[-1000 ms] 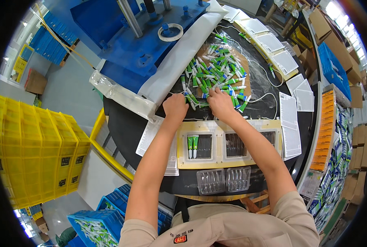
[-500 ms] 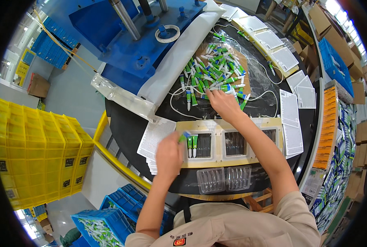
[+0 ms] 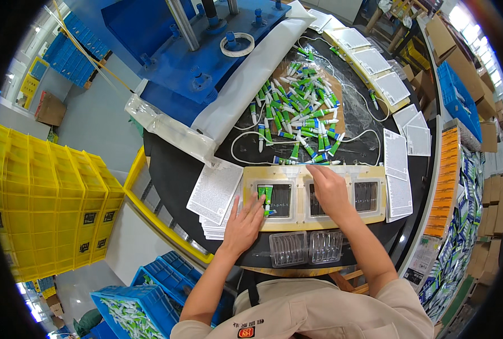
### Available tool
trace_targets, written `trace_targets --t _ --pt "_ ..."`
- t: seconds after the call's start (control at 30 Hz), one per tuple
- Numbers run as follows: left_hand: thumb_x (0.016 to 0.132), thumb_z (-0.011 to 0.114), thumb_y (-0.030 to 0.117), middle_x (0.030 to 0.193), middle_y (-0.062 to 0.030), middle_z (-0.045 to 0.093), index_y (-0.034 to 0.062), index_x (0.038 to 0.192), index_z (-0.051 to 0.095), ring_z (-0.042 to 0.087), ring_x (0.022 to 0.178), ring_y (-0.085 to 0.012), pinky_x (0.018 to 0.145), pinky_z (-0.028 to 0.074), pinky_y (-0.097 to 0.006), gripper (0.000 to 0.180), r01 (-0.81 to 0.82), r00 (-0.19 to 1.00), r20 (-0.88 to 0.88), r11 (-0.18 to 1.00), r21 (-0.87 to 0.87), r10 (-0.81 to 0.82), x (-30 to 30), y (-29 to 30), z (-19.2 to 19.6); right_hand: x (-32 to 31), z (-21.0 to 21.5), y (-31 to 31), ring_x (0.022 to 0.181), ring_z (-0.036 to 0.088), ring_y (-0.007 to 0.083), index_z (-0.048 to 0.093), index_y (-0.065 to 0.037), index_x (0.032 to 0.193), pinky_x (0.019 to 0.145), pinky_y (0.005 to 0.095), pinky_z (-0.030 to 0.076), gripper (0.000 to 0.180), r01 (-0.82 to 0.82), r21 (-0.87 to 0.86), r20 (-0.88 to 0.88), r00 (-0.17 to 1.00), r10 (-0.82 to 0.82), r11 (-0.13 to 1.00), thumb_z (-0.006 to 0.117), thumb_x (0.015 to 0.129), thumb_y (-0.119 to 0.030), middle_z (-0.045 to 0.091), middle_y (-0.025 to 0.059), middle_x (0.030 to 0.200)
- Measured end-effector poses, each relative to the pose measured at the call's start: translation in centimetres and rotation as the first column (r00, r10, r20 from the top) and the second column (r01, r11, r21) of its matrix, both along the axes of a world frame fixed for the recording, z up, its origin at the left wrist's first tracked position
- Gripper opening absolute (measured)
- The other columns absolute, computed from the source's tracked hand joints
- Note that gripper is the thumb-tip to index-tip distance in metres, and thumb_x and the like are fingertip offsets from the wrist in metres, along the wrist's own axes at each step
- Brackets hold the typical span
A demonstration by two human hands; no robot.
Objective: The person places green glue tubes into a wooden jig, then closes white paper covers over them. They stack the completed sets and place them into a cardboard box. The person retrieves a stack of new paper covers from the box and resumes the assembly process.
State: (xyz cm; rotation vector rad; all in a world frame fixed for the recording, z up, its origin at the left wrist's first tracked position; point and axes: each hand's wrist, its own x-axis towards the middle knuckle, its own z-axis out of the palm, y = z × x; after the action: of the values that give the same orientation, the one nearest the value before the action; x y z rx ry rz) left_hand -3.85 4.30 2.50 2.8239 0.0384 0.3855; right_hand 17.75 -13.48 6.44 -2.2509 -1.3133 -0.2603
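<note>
My left grip lies palm down over the near left corner of the cream-and-yellow three-window frame, fingers loosely spread. Just past those fingertips, two green squeeze tubes lie side by side in the left window, their lower ends partly covered by my hand. A blue-ended tube pokes out right beside the same fingers; I can't tell whether I have hold of it.

My right grip is over the middle window, fingers drawn close together and reaching to the frame's far edge, near a few tubes lying along it. Whether it pinches anything, I can't tell.

Beyond both grips, a heap of green-and-white tubes covers a brown cardboard sheet on the black tabletop, with a white cord looping at its left. Nearer me than either grip sit two clear blister trays. Printed cards are stacked just left of my left grip, and more lie right of my right grip.
</note>
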Motion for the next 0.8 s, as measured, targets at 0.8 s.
trace_targets --t 0.8 --pt "0.092 0.069 0.009 0.109 -0.0109 0.067 0.0037 0.124 0.065 0.065 0.089 -0.0269 0.086 0.052 -0.041 0.033 -0.16 0.986 -0.014 0.933 -0.324 0.164 0.2 -2.9 2.1 5.1 -0.6 6.0 0.088 0.07 0.0346 0.071 -0.004 0.099 0.075 0.0462 0.054 0.021 0.067 -0.134 -0.331 0.938 -0.108 0.989 0.073 0.087 -0.021 0.072 0.0153 0.093"
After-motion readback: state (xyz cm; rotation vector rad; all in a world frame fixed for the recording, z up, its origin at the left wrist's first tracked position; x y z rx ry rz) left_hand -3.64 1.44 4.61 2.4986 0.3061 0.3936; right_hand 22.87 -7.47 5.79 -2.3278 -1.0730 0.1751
